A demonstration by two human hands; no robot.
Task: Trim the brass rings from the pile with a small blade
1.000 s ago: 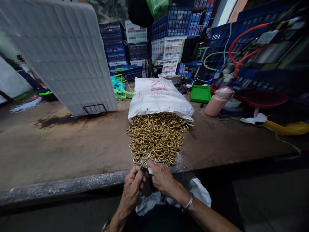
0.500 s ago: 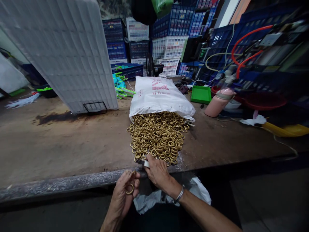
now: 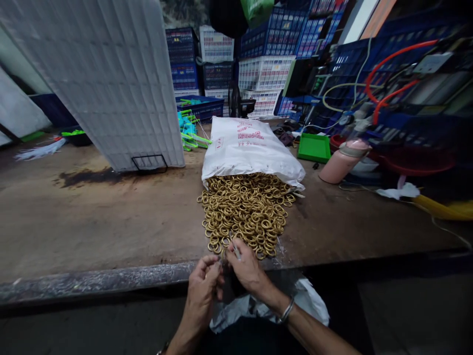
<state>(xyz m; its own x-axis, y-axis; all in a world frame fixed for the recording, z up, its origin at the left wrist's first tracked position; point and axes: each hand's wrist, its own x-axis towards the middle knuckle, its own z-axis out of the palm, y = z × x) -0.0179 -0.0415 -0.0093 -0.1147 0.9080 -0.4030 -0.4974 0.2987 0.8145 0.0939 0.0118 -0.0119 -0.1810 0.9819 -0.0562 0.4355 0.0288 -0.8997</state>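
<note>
My left hand is at the table's front edge, thumb and fingers pinched together. What it pinches is hidden by the fingers. Just to its right, my right hand grips a small knife, of which only a thin pale strip shows. The fingertips of both hands nearly meet in front of a heap of gold-coloured rings. These rings spill out of the open mouth of a white printed sack lying on the table.
A pale ribbed panel stands on the wooden table at left. A green tray and a pink bottle are at right. Stacked crates rise behind. Below the hands lies crumpled white sheeting.
My left hand has turned and moved up and right towards my right hand. The gold-coloured ring that hung in it no longer shows. The knife's dark blade is no longer visible.
</note>
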